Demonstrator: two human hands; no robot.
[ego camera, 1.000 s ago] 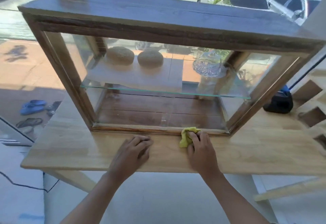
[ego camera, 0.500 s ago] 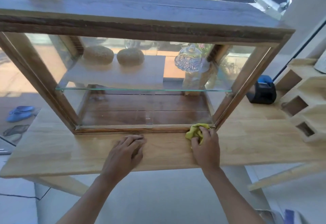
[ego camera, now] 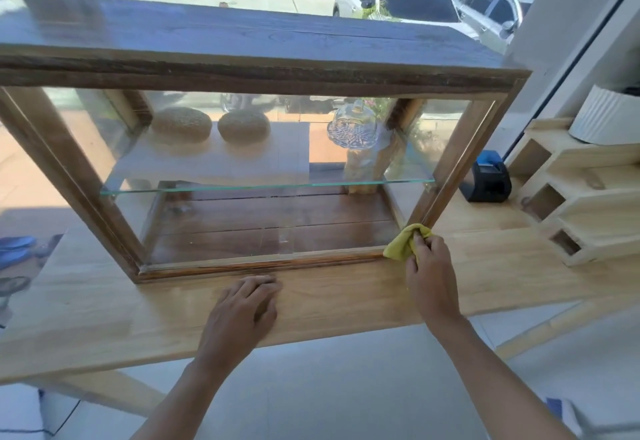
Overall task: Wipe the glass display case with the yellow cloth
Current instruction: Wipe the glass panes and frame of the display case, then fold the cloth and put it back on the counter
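A wood-framed glass display case (ego camera: 263,69) stands on a light wooden counter (ego camera: 86,308). Inside, a glass shelf (ego camera: 263,186) carries two round woven pieces and a cut-glass dome. My right hand (ego camera: 431,275) grips a bunched yellow cloth (ego camera: 403,242) and presses it against the case's lower right front corner, where the bottom rail meets the right post. My left hand (ego camera: 242,313) rests flat on the counter in front of the case's middle, fingers slightly apart, holding nothing.
A black and blue device (ego camera: 486,180) sits on the counter right of the case. A stepped wooden organiser (ego camera: 581,204) with a white ribbed pot (ego camera: 606,117) stands at the far right. Behind is a window onto parked cars.
My right hand has slid the cloth rightward along the bottom rail, from near the middle to the lower right corner. My left hand has stayed flat on the counter.
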